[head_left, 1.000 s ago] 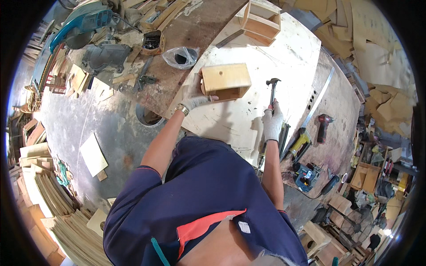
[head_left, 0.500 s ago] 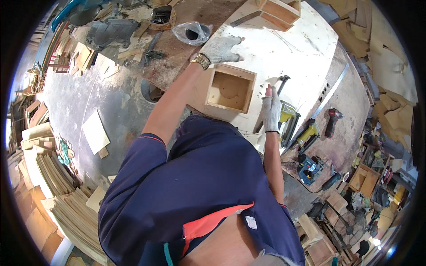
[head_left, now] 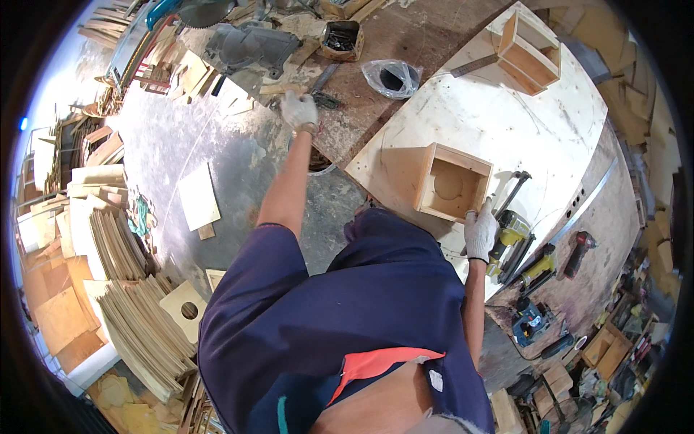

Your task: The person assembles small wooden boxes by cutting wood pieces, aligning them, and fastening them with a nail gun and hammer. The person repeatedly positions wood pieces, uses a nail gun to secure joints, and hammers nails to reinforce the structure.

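Note:
My left hand [head_left: 299,111], in a pale knitted glove, reaches over the grey floor beside the brown board's edge. Motion smears its fingers, so I cannot tell what they hold. Nearest to it lies a dark clamp-like tool [head_left: 325,98]. A small open wooden box [head_left: 454,181] with a round outline on its inner bottom rests on the white panel. My right hand [head_left: 480,230], gloved too, grips the box's near right corner, with fingers on both sides of the wall. A hammer [head_left: 513,192] and a yellow-green nail gun [head_left: 509,235] lie just right of that hand.
A second wooden box [head_left: 530,54] and a metal ruler [head_left: 473,66] are on the far part of the white panel [head_left: 405,116]. A plastic bag [head_left: 391,78] lies left of them. A red-black drill [head_left: 579,253] and a blue jigsaw [head_left: 530,318] sit at right. Thin boards [head_left: 137,333] stand stacked at left.
My left hand has swung left, away from above the white panel to beside the clamp-like tool. My right hand has come onto the box's corner. The whole view has shifted.

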{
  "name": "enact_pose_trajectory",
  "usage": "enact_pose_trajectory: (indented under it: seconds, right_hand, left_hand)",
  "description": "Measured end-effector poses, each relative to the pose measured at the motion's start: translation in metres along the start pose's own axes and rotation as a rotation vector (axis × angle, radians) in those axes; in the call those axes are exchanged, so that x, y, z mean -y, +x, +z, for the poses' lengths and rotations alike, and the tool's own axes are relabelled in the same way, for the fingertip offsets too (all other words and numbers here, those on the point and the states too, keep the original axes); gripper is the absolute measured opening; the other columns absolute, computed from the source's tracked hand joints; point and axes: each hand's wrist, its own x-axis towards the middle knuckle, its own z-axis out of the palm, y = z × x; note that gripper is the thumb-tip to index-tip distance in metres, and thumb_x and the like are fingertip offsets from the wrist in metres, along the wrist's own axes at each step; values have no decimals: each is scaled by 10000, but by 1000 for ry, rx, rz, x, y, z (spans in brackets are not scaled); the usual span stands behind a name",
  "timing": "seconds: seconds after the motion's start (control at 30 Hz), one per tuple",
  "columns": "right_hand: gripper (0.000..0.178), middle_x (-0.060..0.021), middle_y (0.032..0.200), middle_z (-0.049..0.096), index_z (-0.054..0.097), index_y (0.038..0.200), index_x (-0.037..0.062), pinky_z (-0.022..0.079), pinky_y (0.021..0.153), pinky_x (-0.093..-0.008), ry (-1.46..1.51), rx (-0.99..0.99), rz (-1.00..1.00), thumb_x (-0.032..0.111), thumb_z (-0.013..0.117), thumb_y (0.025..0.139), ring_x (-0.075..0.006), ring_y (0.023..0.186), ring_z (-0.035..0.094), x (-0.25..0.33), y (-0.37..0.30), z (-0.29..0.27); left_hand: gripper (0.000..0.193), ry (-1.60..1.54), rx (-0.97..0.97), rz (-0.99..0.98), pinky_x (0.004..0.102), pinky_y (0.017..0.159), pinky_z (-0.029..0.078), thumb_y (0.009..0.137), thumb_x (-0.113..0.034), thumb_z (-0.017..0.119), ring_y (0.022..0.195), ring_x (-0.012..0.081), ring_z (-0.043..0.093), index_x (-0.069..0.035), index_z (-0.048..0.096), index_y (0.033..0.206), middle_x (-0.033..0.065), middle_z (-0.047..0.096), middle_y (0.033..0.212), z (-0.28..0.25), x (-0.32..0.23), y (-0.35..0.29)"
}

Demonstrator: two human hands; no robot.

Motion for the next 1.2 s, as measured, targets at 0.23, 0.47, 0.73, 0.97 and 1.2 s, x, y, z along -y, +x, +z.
enact_pose_trajectory:
  seconds: [0.23,0.47,0.73,0.97,1.2]
  right_hand:
    - [681,-187,1156,805,659,1480,-25,611,764,-403,732,11,170,551,449,1184,-255,879,774,-57,9,19]
    - [751,-118,1190,784,716,1336,-35,628,745,-363,1157,208,490,645,447,1164,-241,933,801,-47,-41,6]
    - [742,-148,1246,783,619,1488,-16,635,805,-387,1365,121,502,618,376,1189,-264,962,792,-47,-55,18]
    - [570,-149,1171,800,664,1438,-43,609,770,-313,1123,65,361,448,492,1204,-192,923,775,-12,-48,-17]
    - [440,-104,1135,774,648,1494,3,613,752,-304,902,101,272,268,643,1142,-160,935,765,1,-53,-16]
  left_hand:
    - [633,486,337,604,551,1165,496,1007,-485,631,1367,427,646,-173,642,1557,239,694,1471,18,161,164]
    - [500,434,-48,488,649,1162,435,1047,-427,654,1251,389,697,-183,651,1483,159,676,1442,-1,55,105]
    - [341,-356,743,1542,428,917,567,875,-120,794,1124,257,706,-123,737,1211,57,731,1181,-113,-143,-171]
    - [320,-152,765,1665,420,929,520,908,-244,811,1060,252,676,-124,720,1190,66,682,1077,-110,-166,-289]
    - [297,-189,726,1591,428,931,517,940,-266,788,1042,262,678,-98,730,1177,81,692,1073,-115,-161,-303]
